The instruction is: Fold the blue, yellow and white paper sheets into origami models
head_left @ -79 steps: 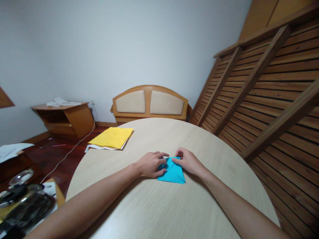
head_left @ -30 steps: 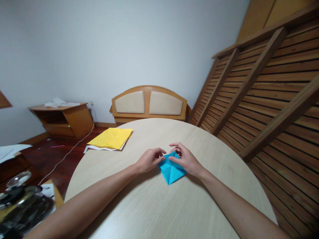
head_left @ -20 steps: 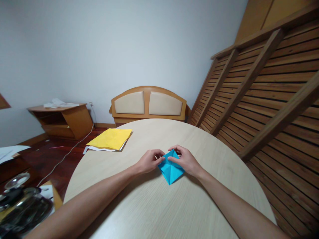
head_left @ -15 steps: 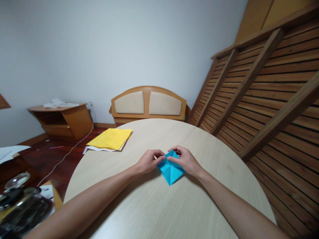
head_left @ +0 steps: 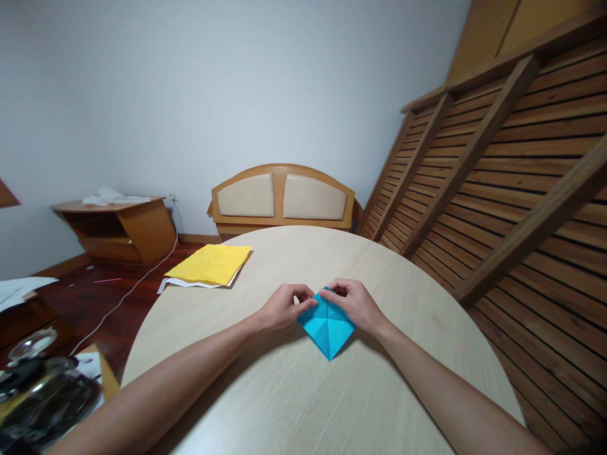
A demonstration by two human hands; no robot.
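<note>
1. While both hands meet at its far corner, the blue folded paper [head_left: 327,327] lies flat on the round table [head_left: 303,392], a diamond shape with its near point aimed toward the person.
2. The left hand [head_left: 283,306] has its fingers curled together, thumb and forefinger pinched on the paper's upper left edge.
3. The right hand [head_left: 355,305] is likewise closed, its fingertips pressed onto the top corner of the same paper, just beside the left hand's fingertips.
4. Creases cross the blue paper, meeting near its middle.
5. Both forearms rest low over the table, coming in from the near left and near right.
6. A yellow sheet [head_left: 210,263] lies well apart at the table's far left edge, on top of white paper [head_left: 167,284] that sticks out beneath it.
7. Beyond the table stands a wooden headboard [head_left: 283,198] with two pale padded panels, set against the wall.
8. A low wooden cabinet [head_left: 124,228] sits farther left, with white things on top.
9. Slatted wooden panels [head_left: 512,189] lean along the right side.
10. Dark, shiny objects [head_left: 45,395] fill the near left corner; what they are is unclear.
</note>
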